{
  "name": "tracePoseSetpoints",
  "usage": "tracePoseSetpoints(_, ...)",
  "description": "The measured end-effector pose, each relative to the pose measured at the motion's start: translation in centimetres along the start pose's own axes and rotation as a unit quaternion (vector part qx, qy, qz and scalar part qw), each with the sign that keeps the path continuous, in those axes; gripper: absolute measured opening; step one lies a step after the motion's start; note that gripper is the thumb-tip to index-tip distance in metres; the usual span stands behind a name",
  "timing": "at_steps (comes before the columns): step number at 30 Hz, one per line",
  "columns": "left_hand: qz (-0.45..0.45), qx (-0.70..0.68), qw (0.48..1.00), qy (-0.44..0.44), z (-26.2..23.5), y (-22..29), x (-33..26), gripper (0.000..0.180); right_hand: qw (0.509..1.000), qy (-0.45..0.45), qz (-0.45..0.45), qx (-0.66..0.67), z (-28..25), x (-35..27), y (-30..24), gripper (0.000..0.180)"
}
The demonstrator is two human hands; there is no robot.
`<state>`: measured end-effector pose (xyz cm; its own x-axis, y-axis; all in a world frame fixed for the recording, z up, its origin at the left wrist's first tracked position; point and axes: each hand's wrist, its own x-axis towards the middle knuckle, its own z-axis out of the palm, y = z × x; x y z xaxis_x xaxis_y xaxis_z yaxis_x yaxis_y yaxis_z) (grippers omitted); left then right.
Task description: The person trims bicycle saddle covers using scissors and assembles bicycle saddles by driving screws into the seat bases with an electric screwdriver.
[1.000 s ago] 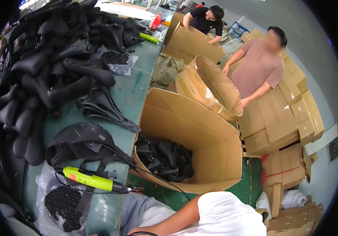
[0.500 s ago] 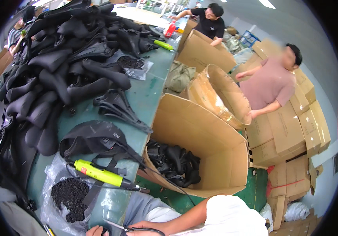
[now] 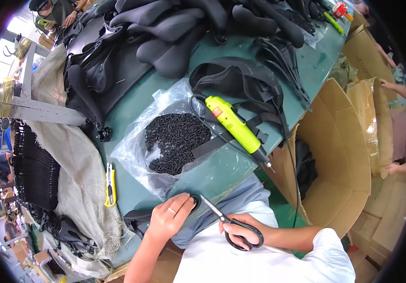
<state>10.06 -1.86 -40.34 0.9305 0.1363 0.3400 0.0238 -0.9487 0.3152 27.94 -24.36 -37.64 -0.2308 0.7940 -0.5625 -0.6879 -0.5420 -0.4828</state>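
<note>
My right hand (image 3: 243, 230) grips a pair of scissors (image 3: 216, 210) with black handles, two fingers showing through the loops. The scissors' blades are nearly together and their tip points at a small rounded black end by my left fingertips. My left hand (image 3: 171, 214) is closed over a black bicycle saddle (image 3: 137, 218) at the front edge of the table, and covers most of it. Just beyond, a clear plastic bag (image 3: 134, 153) lies spread out with many short black screws (image 3: 177, 137) on it. To its right rests a yellow-green electric screwdriver (image 3: 235, 123) with a cable.
Black saddles (image 3: 170, 52) are heaped at the back of the green table (image 3: 212, 181). A yellow utility knife (image 3: 111, 186) lies at the left edge beside sacking (image 3: 78, 188). A large cardboard box (image 3: 339, 160) holding black parts stands right. Other people work around the table.
The view has swung down and left, bringing both hands fully into sight. The scissors are still in my right hand, and my left hand stays at the table's front edge.
</note>
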Motion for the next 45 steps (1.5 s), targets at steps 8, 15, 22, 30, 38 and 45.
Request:
tracePoseSetpoints(8,0.005,-0.018,0.999,0.035,0.6,-0.6,-0.4,0.024,1.000,-0.007,0.015,0.019,-0.1,0.4,0.1,0.040)
tracePoseSetpoints(15,0.039,-0.003,0.999,0.010,0.5,-0.9,0.2,0.026,0.999,-0.026,0.046,0.009,-0.2,1.1,0.1,0.043)
tracePoseSetpoints(22,-0.008,-0.027,0.999,-0.017,1.1,-1.0,-0.3,0.030,0.994,-0.059,0.075,0.059,-0.5,1.6,0.4,0.049)
tracePoseSetpoints(30,0.000,-0.035,0.999,-0.013,1.2,-1.0,-0.3,0.030,0.982,-0.071,0.101,0.140,-0.9,2.1,-0.2,0.049)
tracePoseSetpoints(38,0.012,-0.034,0.999,-0.002,1.5,-1.1,-0.5,0.027,0.987,-0.054,0.132,0.073,-1.6,2.2,-2.1,0.049)
tracePoseSetpoints(45,-0.007,-0.061,0.998,0.000,1.4,-1.0,-0.8,0.026,0.992,-0.048,0.118,-0.006,-1.9,0.9,-1.6,0.046)
